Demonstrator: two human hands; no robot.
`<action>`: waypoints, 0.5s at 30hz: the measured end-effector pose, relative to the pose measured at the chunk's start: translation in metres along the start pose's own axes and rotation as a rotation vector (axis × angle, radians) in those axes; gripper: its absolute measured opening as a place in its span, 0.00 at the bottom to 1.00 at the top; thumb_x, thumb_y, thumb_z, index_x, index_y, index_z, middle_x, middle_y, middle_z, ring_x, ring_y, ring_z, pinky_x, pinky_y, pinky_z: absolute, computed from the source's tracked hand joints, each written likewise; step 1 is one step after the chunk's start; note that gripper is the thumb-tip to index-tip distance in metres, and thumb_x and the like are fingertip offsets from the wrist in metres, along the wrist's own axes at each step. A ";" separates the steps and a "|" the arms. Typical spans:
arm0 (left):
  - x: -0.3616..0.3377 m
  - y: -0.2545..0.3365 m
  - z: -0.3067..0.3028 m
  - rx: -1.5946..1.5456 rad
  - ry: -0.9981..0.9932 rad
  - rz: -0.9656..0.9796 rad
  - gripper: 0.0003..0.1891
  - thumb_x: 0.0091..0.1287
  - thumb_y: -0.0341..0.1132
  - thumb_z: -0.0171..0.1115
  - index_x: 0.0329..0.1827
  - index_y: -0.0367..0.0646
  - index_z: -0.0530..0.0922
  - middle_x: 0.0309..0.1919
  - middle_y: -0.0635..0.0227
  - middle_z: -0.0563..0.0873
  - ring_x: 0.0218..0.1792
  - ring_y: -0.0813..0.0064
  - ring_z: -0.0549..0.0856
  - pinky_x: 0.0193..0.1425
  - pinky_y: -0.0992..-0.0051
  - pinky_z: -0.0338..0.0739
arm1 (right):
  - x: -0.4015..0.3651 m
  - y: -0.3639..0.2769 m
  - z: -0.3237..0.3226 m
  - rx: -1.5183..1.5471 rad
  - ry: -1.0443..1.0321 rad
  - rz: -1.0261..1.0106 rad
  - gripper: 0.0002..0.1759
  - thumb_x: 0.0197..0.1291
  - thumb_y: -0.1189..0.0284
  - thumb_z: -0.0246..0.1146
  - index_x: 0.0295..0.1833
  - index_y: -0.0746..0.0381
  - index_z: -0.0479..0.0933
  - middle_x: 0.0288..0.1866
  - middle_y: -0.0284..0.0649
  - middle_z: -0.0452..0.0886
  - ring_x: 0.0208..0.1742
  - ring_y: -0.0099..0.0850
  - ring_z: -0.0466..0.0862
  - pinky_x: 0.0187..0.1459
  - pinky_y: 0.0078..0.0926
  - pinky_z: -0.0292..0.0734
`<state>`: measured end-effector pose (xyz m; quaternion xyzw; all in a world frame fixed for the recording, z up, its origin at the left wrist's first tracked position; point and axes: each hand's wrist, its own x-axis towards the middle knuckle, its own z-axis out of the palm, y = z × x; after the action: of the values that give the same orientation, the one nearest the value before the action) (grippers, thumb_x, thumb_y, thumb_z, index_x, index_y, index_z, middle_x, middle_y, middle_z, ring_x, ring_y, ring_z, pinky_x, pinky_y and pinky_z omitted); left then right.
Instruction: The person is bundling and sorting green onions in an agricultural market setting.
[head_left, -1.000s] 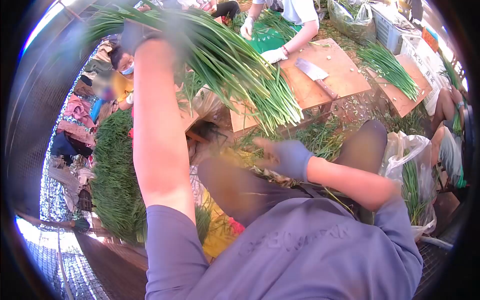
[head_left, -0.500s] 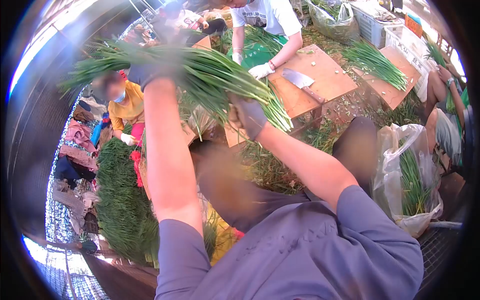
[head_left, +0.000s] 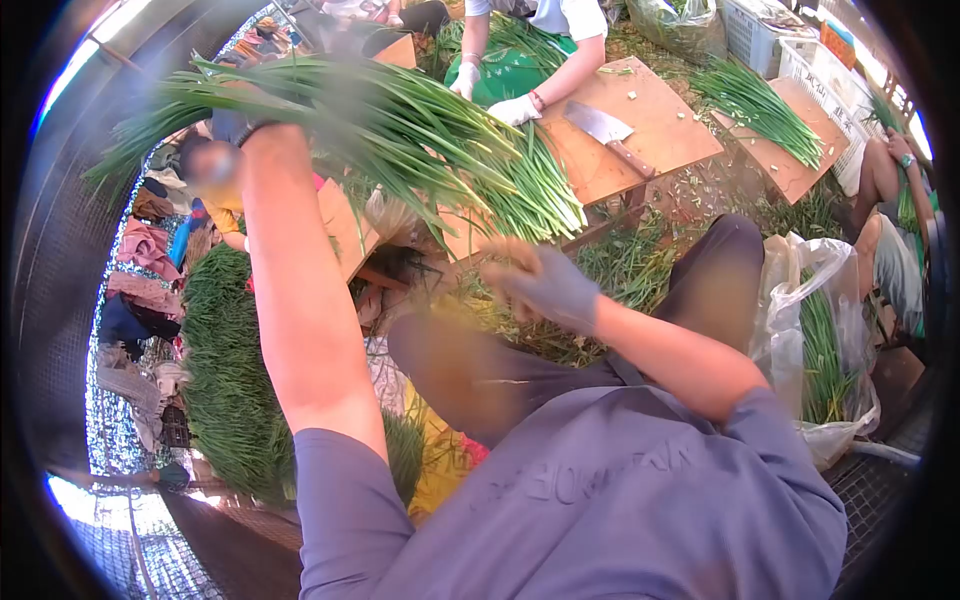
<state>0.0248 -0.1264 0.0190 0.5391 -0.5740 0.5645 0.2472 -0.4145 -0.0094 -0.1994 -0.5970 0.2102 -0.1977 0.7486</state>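
Note:
My left hand, in a dark glove, is closed on a large bunch of green chives, held up across the upper left. The leaf tips point left, the pale cut ends right. Much of that hand is hidden behind the leaves. My right hand, in a grey glove with brownish fingers, is below the pale ends and apart from them. Its fingers are loosely bent with nothing visible in them. Just beyond the bunch, a cleaver lies on a wooden board.
A co-worker's white-gloved hand rests at the board's edge. More chives lie on another board at right. A plastic bag of chives stands beside my knee. Upright chives are massed at left. White crates stand at the back right.
My right hand has let go of the bunch and come down toward me. My left hand has moved left and slightly up with the chives.

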 end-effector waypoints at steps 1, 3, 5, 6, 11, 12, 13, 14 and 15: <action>-0.017 -0.027 0.029 -0.250 0.232 0.144 0.18 0.76 0.49 0.46 0.50 0.43 0.77 0.47 0.62 0.83 0.48 0.58 0.84 0.58 0.52 0.79 | 0.017 -0.007 0.011 0.253 0.090 -0.028 0.26 0.70 0.57 0.61 0.68 0.57 0.70 0.27 0.34 0.79 0.19 0.20 0.75 0.20 0.20 0.68; -0.023 -0.030 0.033 -0.158 0.096 0.106 0.17 0.76 0.47 0.46 0.50 0.43 0.75 0.44 0.60 0.82 0.46 0.57 0.83 0.55 0.51 0.80 | 0.047 -0.015 0.022 0.540 0.063 -0.002 0.22 0.71 0.57 0.60 0.62 0.58 0.74 0.26 0.34 0.78 0.19 0.20 0.75 0.18 0.19 0.65; -0.027 -0.034 0.036 -0.067 -0.002 0.086 0.15 0.76 0.45 0.45 0.49 0.43 0.73 0.42 0.58 0.82 0.44 0.55 0.83 0.52 0.50 0.81 | 0.079 -0.021 0.029 0.510 0.108 -0.061 0.19 0.72 0.58 0.58 0.60 0.58 0.76 0.25 0.33 0.77 0.19 0.19 0.73 0.17 0.19 0.64; -0.033 -0.037 0.049 -0.161 0.004 -0.030 0.15 0.76 0.45 0.46 0.46 0.43 0.74 0.40 0.58 0.82 0.43 0.55 0.83 0.52 0.50 0.80 | 0.087 -0.022 0.031 0.478 0.154 -0.111 0.17 0.72 0.58 0.57 0.57 0.58 0.77 0.24 0.32 0.76 0.18 0.19 0.72 0.17 0.19 0.63; 0.016 0.089 -0.075 0.357 -0.522 -0.379 0.21 0.66 0.50 0.60 0.53 0.45 0.84 0.52 0.59 0.87 0.52 0.61 0.86 0.53 0.65 0.82 | 0.066 0.031 -0.015 0.299 0.258 -0.075 0.11 0.71 0.62 0.56 0.46 0.59 0.77 0.23 0.30 0.73 0.18 0.21 0.69 0.18 0.22 0.62; 0.032 0.124 -0.116 0.513 -0.617 -0.230 0.19 0.68 0.48 0.58 0.53 0.46 0.84 0.52 0.60 0.87 0.52 0.62 0.87 0.51 0.65 0.82 | 0.057 0.061 -0.034 0.172 0.241 -0.060 0.10 0.70 0.64 0.57 0.44 0.60 0.77 0.24 0.31 0.74 0.20 0.24 0.71 0.19 0.25 0.64; 0.027 0.118 -0.112 0.489 -0.608 -0.248 0.18 0.69 0.46 0.56 0.51 0.44 0.83 0.51 0.58 0.86 0.50 0.59 0.86 0.52 0.62 0.81 | 0.047 0.110 -0.062 -0.740 -0.068 -0.195 0.11 0.69 0.64 0.57 0.47 0.60 0.78 0.30 0.37 0.79 0.29 0.31 0.78 0.27 0.29 0.71; 0.020 0.102 -0.099 0.419 -0.552 -0.250 0.17 0.70 0.45 0.55 0.50 0.42 0.81 0.50 0.56 0.86 0.48 0.57 0.86 0.53 0.59 0.81 | 0.027 0.111 -0.072 -0.943 -0.230 0.071 0.14 0.68 0.62 0.57 0.50 0.59 0.78 0.36 0.40 0.81 0.35 0.34 0.81 0.33 0.33 0.74; 0.012 0.086 -0.086 0.332 -0.478 -0.230 0.16 0.70 0.43 0.53 0.49 0.40 0.80 0.50 0.55 0.85 0.47 0.54 0.85 0.54 0.56 0.80 | 0.006 0.110 -0.081 -1.217 -0.489 0.326 0.17 0.67 0.60 0.58 0.54 0.59 0.78 0.42 0.43 0.84 0.41 0.37 0.84 0.38 0.37 0.78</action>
<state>-0.0837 -0.0703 0.0173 0.7512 -0.4510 0.4759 0.0762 -0.4491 -0.0557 -0.3233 -0.9004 0.1961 0.2124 0.3252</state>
